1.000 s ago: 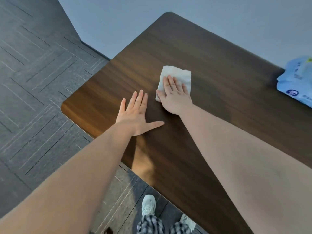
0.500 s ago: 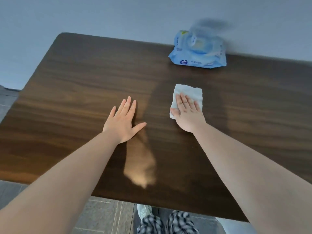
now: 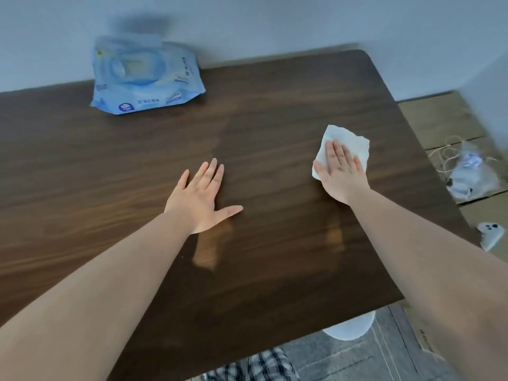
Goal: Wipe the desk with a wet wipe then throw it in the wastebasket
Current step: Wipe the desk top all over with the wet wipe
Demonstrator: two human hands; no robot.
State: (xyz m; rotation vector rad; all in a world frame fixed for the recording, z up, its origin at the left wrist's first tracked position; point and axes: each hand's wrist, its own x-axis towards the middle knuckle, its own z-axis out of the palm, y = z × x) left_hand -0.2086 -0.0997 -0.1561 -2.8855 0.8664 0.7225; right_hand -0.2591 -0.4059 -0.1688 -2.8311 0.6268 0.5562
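Two hands are lying flat, fingers extended, on the table [image 3: 275,270]: a blue wipes pack [image 3: 144,78] is sitting beyond the left hand [image 3: 199,198], while the right hand [image 3: 342,174] is pressing a crumpled white wet wipe [image 3: 354,141].

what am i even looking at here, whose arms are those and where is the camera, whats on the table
There is no machine here. The picture comes from a wide-angle camera worn on a person's head, looking forward and down, so the two bare arms reaching in from the bottom are that person's own.

They stand at a dark wooden desk. The right hand lies flat, pressing a white wet wipe onto the desk to clean it. The left hand rests flat on the wood, holding nothing.

Further back, by the wall, lies a blue pack of wet wipes. It looks blurred. No wastebasket can be clearly seen in this view.
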